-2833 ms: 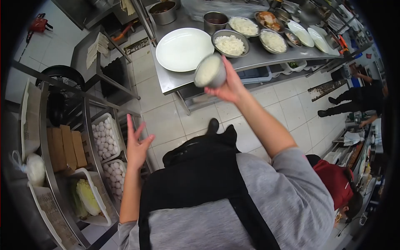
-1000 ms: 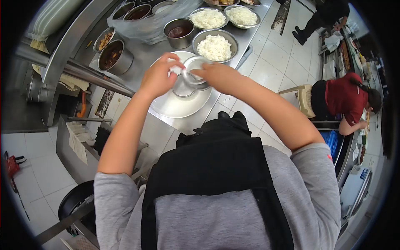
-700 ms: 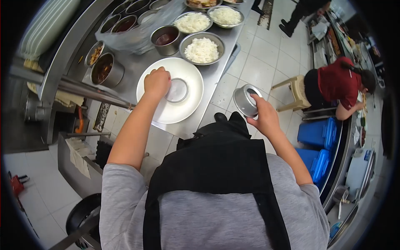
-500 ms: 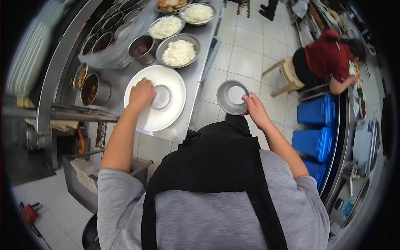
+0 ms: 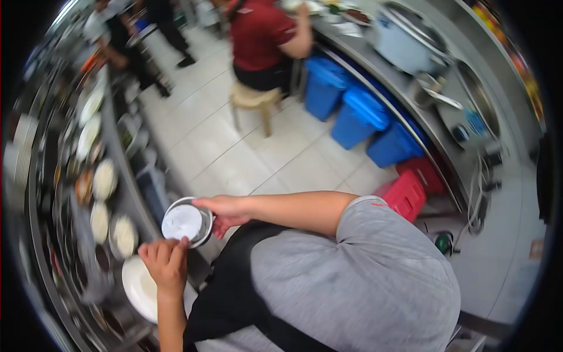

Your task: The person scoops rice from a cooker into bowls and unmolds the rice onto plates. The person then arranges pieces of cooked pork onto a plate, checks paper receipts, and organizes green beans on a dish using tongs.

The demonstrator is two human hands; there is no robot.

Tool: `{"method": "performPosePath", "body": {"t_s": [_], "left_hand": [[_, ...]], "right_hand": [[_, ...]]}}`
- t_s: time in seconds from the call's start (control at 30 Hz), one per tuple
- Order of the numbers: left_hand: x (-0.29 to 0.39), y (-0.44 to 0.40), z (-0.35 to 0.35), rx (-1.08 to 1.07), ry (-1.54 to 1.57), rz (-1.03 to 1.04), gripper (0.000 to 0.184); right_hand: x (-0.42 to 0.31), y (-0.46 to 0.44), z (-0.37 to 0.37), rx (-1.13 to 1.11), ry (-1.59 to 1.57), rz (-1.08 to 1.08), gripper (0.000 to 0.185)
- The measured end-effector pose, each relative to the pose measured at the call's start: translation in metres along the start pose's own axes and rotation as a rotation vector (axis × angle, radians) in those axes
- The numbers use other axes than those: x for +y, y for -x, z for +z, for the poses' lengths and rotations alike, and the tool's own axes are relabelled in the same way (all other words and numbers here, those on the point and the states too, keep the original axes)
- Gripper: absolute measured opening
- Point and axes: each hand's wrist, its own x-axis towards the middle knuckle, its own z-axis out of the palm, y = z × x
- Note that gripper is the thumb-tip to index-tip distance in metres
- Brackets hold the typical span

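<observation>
My right hand [image 5: 230,212] is closed on the rim of a round metal bowl [image 5: 205,227], held in front of the counter's edge. A pale round disc [image 5: 182,222] lies over the bowl's opening. The fingertips of my left hand [image 5: 166,263] are closed at the disc's lower edge, and its other fingers are curled. Partly behind my left hand, a white plate [image 5: 134,287] rests on the metal counter [image 5: 124,196]. Just above the plate stands a bowl of white rice [image 5: 125,236], with more rice [image 5: 99,223] beside it.
Across the tiled floor [image 5: 217,144], a person in red [image 5: 258,35] sits on a beige stool [image 5: 255,100]. Blue bins [image 5: 359,117] and a red crate [image 5: 404,196] stand under the opposite counter. A large cooker [image 5: 404,38] sits on top. Two people stand at the upper left.
The view has swung right. My right hand has brought the bowl over to my left hand, which has left the plate. The disc now lies over the bowl's opening, with my left fingers on it.
</observation>
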Motion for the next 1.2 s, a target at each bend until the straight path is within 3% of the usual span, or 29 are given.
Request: {"method": "performPosePath", "body": {"t_s": [0.07, 0.17, 0.2, 0.3, 0.33, 0.4, 0.47, 0.53, 0.57, 0.63, 0.7, 0.77, 0.9, 0.97, 1.0, 1.07, 1.1, 1.2], "left_hand": [[0.027, -0.032, 0.032, -0.018, 0.109, 0.001, 0.018], [0.072, -0.077, 0.075, -0.02, 0.177, 0.026, 0.039], [0.082, -0.087, 0.094, 0.002, 0.243, 0.018, 0.053], [0.108, -0.109, 0.151, -0.01, 0.361, -0.155, 0.064], [0.112, -0.108, 0.174, -0.113, 0.442, -0.26, 0.066], [0.121, -0.095, 0.216, -0.32, 0.692, -0.464, 0.072], [0.113, -0.038, 0.28, -0.409, 0.888, -0.565, 0.072], [0.104, 0.013, 0.324, -0.52, 0.606, -0.606, 0.055], [0.102, 0.026, 0.334, -0.582, 0.541, -0.663, 0.055], [0.104, 0.035, 0.343, -0.7, 0.494, -0.785, 0.054], [0.111, 0.037, 0.349, -0.8, 0.501, -0.894, 0.053], [0.116, 0.034, 0.354, -0.846, 0.525, -0.939, 0.052], [0.121, 0.026, 0.363, -0.903, 0.548, -0.983, 0.05], [0.121, 0.022, 0.366, -0.921, 0.553, -0.995, 0.049], [0.122, 0.02, 0.367, -0.924, 0.559, -1.001, 0.049], [0.121, 0.018, 0.369, -0.936, 0.571, -1.006, 0.048], [0.122, 0.016, 0.37, -0.938, 0.575, -1.008, 0.048], [0.121, 0.012, 0.371, -0.95, 0.59, -1.011, 0.046]], "right_hand": [[-0.011, 0.045, -0.04, 0.076, 0.057, -0.16, 0.055], [-0.015, 0.129, -0.104, 0.298, -0.087, -0.304, 0.052], [-0.018, 0.165, -0.121, 0.406, -0.181, -0.357, 0.054], [-0.006, 0.262, -0.225, 0.662, -0.284, -0.638, 0.053], [-0.015, 0.305, -0.242, 0.861, -0.36, -0.758, 0.05], [-0.021, 0.395, -0.298, 1.044, -0.401, -0.985, 0.046], [-0.041, 0.478, -0.331, 1.243, -0.394, -1.079, 0.039], [-0.073, 0.546, -0.351, 1.342, -0.437, -1.067, 0.04], [-0.087, 0.574, -0.368, 1.339, -0.41, -1.128, 0.041], [-0.115, 0.618, -0.389, 1.555, -0.257, -1.152, 0.046], [-0.137, 0.658, -0.416, 1.903, 0.023, -0.937, 0.056], [-0.152, 0.681, -0.427, 2.181, 0.279, -0.484, 0.064], [-0.146, 0.662, -0.436, 2.088, 0.229, -0.45, 0.068], [-0.119, 0.651, -0.456, 2.534, 1.166, 0.048, 0.067], [-0.113, 0.646, -0.454, 2.531, 1.173, 0.047, 0.067], [-0.1, 0.635, -0.451, 2.183, 1.117, 0.2, 0.053], [-0.099, 0.641, -0.452, 2.176, 1.117, 0.205, 0.053], [-0.121, 0.673, -0.426, 2.286, 0.97, 0.061, 0.024]]}}
